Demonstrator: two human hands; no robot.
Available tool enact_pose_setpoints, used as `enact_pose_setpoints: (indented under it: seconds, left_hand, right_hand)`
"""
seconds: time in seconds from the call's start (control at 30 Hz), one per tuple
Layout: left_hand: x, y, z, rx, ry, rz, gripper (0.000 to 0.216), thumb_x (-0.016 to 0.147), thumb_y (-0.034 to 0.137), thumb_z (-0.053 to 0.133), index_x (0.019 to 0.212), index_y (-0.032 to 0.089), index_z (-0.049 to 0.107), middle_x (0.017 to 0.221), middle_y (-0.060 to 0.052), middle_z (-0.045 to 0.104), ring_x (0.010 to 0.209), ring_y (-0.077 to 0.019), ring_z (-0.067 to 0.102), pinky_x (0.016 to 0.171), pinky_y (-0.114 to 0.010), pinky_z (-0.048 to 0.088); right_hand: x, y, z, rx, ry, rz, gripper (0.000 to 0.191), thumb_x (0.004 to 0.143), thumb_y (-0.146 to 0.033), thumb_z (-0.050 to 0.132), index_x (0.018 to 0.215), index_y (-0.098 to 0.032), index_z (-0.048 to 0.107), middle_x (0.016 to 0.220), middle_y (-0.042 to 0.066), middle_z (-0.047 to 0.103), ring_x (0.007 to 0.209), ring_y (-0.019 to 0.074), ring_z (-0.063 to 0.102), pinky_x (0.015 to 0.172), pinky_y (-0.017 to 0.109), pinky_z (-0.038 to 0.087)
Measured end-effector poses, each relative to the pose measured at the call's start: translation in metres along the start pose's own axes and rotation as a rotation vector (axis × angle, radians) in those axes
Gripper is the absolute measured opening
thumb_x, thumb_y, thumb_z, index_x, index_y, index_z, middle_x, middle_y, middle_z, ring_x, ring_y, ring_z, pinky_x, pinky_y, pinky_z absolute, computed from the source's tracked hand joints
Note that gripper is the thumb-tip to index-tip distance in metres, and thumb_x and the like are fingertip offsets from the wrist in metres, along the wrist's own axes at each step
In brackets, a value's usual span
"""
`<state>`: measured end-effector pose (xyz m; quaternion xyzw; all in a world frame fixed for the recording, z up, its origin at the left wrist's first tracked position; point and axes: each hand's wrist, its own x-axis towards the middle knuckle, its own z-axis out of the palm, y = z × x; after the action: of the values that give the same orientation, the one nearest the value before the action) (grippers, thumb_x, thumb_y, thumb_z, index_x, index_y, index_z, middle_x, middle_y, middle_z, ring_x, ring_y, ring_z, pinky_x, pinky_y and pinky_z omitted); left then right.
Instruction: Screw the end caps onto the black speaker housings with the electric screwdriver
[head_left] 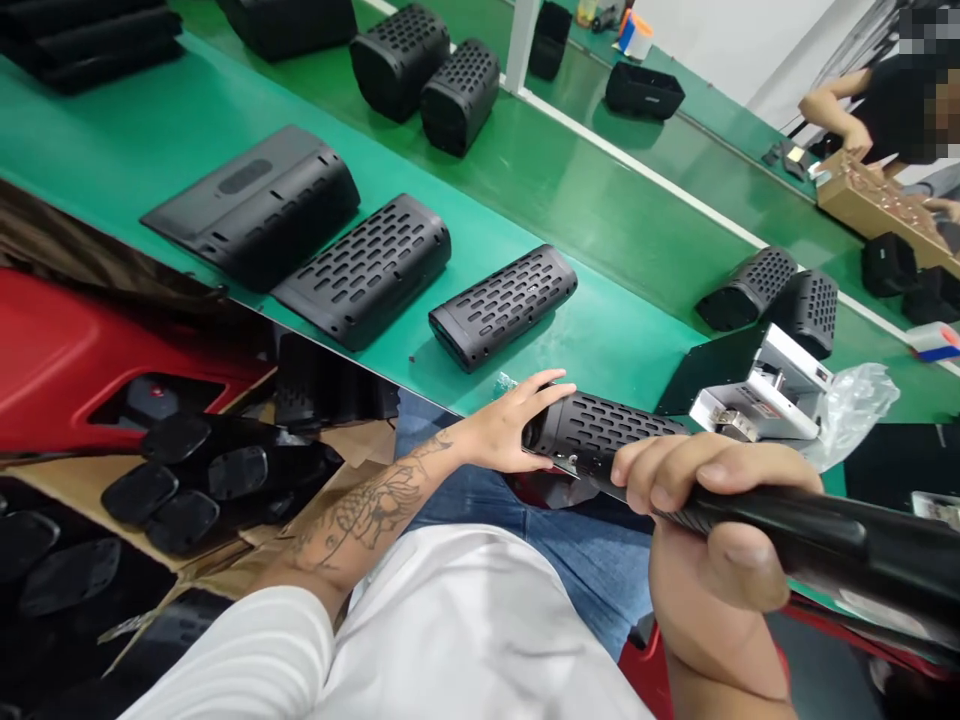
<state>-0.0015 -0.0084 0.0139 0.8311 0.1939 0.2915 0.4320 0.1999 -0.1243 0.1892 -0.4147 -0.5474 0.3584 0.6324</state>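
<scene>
My left hand grips the near end of a black perforated housing, thumb and fingers around its end. The housing lies at the front edge of the green bench, partly hidden by my right hand. My right hand is wrapped round a black electric screwdriver, which points left toward the housing's lower side, where small screw spots show. Whether its tip touches a screw I cannot tell. Just beyond my left hand, another perforated housing rests on the bench, with a second housing and a smooth-topped black shell further left.
A white and black screw feeder stands right of my hands, beside a crumpled plastic bag. Across the green conveyor are more housings. Lower left sits a carton of black parts near a red bin. A co-worker handles a cardboard box.
</scene>
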Motion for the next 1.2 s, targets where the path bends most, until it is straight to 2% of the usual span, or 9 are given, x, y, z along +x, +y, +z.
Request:
enact_pose_setpoints:
  seconds: [0.1, 0.23, 0.53, 0.73, 0.83, 0.93, 1.03, 1.1, 1.2]
  left_hand:
    - [0.002, -0.005, 0.005, -0.072, 0.029, 0.019, 0.12, 0.092, 0.035, 0.104, 0.192, 0.03, 0.037, 0.196, -0.025, 0.037, 0.183, -0.0459, 0.045, 0.15, -0.065, 0.045]
    - [0.002, -0.007, 0.006, -0.13, 0.042, 0.031, 0.116, 0.091, 0.04, 0.105, 0.19, 0.03, 0.044, 0.188, -0.023, 0.047, 0.178, -0.0447, 0.052, 0.149, -0.06, 0.048]
    - [0.002, -0.01, 0.01, -0.139, 0.056, 0.035, 0.115, 0.089, 0.043, 0.106, 0.187, 0.032, 0.048, 0.182, -0.021, 0.052, 0.172, -0.0435, 0.058, 0.146, -0.058, 0.051]
    - [0.003, -0.01, 0.007, -0.107, 0.061, 0.036, 0.111, 0.092, 0.047, 0.103, 0.186, 0.027, 0.047, 0.182, -0.024, 0.051, 0.169, -0.043, 0.061, 0.144, -0.057, 0.054]
    - [0.001, -0.007, 0.007, -0.028, 0.066, 0.026, 0.109, 0.092, 0.044, 0.102, 0.183, 0.024, 0.047, 0.182, -0.026, 0.051, 0.168, -0.0425, 0.063, 0.142, -0.058, 0.056]
    - [-0.016, 0.004, 0.027, 0.148, 0.189, 0.008, 0.108, 0.09, 0.048, 0.103, 0.18, 0.023, 0.049, 0.175, -0.026, 0.057, 0.163, -0.0442, 0.066, 0.138, -0.061, 0.06]
    - [-0.054, 0.023, 0.068, 0.429, 0.464, -0.075, 0.114, 0.092, 0.063, 0.102, 0.182, 0.027, 0.044, 0.166, -0.025, 0.06, 0.153, -0.0462, 0.072, 0.127, -0.064, 0.068]
    - [-0.082, 0.034, 0.095, 0.565, 0.574, -0.083, 0.117, 0.094, 0.067, 0.099, 0.185, 0.024, 0.04, 0.165, -0.028, 0.059, 0.149, -0.049, 0.073, 0.119, -0.067, 0.072]
    - [-0.108, 0.046, 0.12, 0.582, 0.488, 0.079, 0.094, 0.099, 0.048, 0.091, 0.179, 0.021, 0.052, 0.156, -0.028, 0.065, 0.14, -0.0463, 0.076, 0.109, -0.063, 0.077]
  right_hand:
    - [0.01, 0.012, 0.006, 0.037, -0.085, -0.062, 0.017, 0.104, -0.039, 0.088, 0.114, -0.027, 0.081, 0.078, -0.003, 0.076, 0.061, 0.0182, 0.072, 0.071, 0.045, 0.072]
    - [0.017, 0.019, 0.012, 0.09, -0.177, -0.115, 0.016, 0.104, -0.034, 0.089, 0.108, -0.023, 0.079, 0.078, -0.004, 0.076, 0.058, 0.0151, 0.073, 0.066, 0.038, 0.072]
    - [0.02, 0.034, 0.021, 0.105, -0.207, -0.171, 0.019, 0.102, -0.034, 0.091, 0.104, -0.022, 0.077, 0.073, -0.004, 0.072, 0.053, 0.0131, 0.068, 0.059, 0.032, 0.067]
    - [0.022, 0.039, 0.014, 0.067, -0.346, -0.104, 0.017, 0.101, -0.035, 0.091, 0.106, -0.027, 0.077, 0.075, -0.003, 0.075, 0.054, 0.0152, 0.066, 0.06, 0.035, 0.067]
    - [0.016, 0.037, 0.012, -0.011, -0.347, -0.043, 0.021, 0.097, -0.036, 0.095, 0.106, -0.029, 0.077, 0.076, -0.003, 0.076, 0.058, 0.0174, 0.07, 0.065, 0.038, 0.07]
    - [0.013, 0.023, -0.002, -0.027, -0.286, -0.048, 0.027, 0.096, -0.043, 0.097, 0.11, -0.03, 0.078, 0.074, -0.005, 0.075, 0.056, 0.0169, 0.069, 0.066, 0.039, 0.071]
    - [0.022, -0.003, -0.042, 0.021, -0.136, -0.178, 0.029, 0.099, -0.055, 0.092, 0.108, -0.03, 0.08, 0.066, -0.007, 0.07, 0.044, 0.0147, 0.061, 0.055, 0.036, 0.066]
    - [0.032, -0.017, -0.079, -0.076, 0.073, -0.256, 0.027, 0.094, -0.052, 0.093, 0.097, -0.028, 0.082, 0.062, -0.005, 0.069, 0.041, 0.0163, 0.06, 0.05, 0.037, 0.063]
    - [0.049, -0.018, -0.131, -0.304, 0.505, -0.308, 0.025, 0.078, -0.038, 0.095, 0.08, -0.026, 0.074, 0.06, -0.004, 0.068, 0.045, 0.0171, 0.062, 0.05, 0.034, 0.06]
